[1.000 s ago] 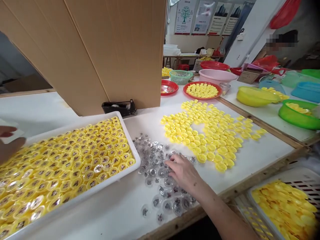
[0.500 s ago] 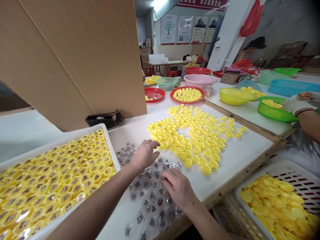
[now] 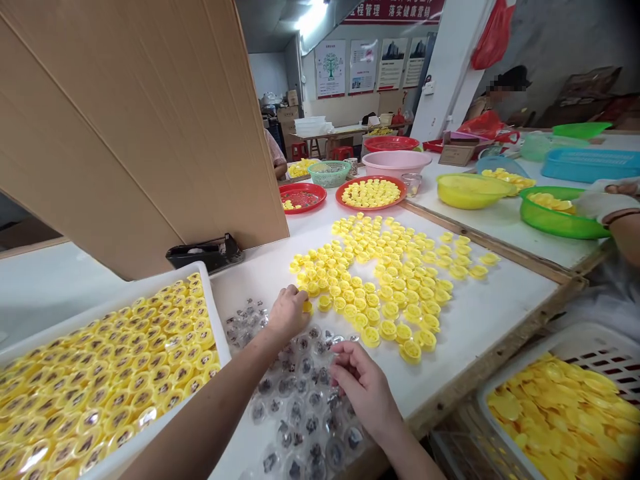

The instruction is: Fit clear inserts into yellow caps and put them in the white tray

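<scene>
My left hand [image 3: 288, 313] is closed at the near left edge of a spread of small yellow plastic cups [image 3: 373, 293]. One yellow cup [image 3: 307, 307] shows at its fingertips. Over a patch of clear round plastic pieces [image 3: 300, 407] with dark printed figures, my right hand [image 3: 365, 387] has its thumb and fingers curled together. Whatever is between them is too small to make out. To the left stands a white tray [image 3: 215, 313] filled with rows of yellow cups bearing dark pictures under shiny clear tops.
A cardboard sheet [image 3: 150, 133] stands upright behind the tray, beside a black tape dispenser [image 3: 205, 253]. Red plates and coloured basins [image 3: 397, 162] sit farther back. A crate of yellow discs [image 3: 560, 413] is low at right. A co-worker's gloved hand [image 3: 597, 200] reaches into a green basin.
My left hand has moved slightly left and down and closed on a yellow cup. My right hand has shifted a little right, its fingers still curled. The view has turned slightly.
</scene>
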### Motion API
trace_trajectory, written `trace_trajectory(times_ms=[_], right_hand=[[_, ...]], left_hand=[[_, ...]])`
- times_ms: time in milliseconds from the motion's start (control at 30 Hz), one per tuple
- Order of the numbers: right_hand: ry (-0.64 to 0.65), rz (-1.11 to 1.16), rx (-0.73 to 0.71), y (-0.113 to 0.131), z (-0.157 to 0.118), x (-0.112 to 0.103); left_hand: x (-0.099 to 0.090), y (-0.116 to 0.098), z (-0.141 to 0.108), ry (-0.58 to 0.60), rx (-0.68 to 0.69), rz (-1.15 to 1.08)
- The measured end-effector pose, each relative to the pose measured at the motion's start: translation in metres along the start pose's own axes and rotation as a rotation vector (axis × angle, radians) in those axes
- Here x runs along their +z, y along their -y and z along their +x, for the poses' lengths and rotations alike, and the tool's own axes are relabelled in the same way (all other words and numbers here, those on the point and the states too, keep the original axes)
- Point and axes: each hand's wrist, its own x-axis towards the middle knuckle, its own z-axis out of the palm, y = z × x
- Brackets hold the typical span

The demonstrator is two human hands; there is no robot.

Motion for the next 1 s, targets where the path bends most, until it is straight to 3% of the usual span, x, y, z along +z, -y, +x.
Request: trace_trajectory(times_ms=[200,300,400,533,667,833,1000], right_hand=[[-0.014,0.154,0.048,0.004,0.002,-0.004],[-0.012,0.217,0.05,0.015,0.0,-0.002],[0.031,0.254,0.075,0.026,-0.004,0.002],[0.103,0.25,0.105,0.034,-0.008,0.012],[0.145,0.101,0.015,0.035,-0.007,0.019],[0.273,-0.284,-0.188,0.045,-0.008,0.02],[0.384,-0.535,-0.229,0.066,-0.006,0.017]], left_hand=[[-0.032,-0.009,-0.035,-0.001,-0.008,-0.162],[-0.046,-0.018,-0.065,0.053,-0.001,-0.388],[-0.051,-0.025,-0.095,0.082,0.0,-0.644],[-0.052,-0.03,-0.124,0.066,-0.047,-0.79],[-0.053,-0.03,-0.137,0.064,-0.137,-0.905],[-0.051,-0.026,-0.143,0.049,-0.208,-0.924],[-0.05,-0.024,-0.148,0.139,-0.145,-1.055]])
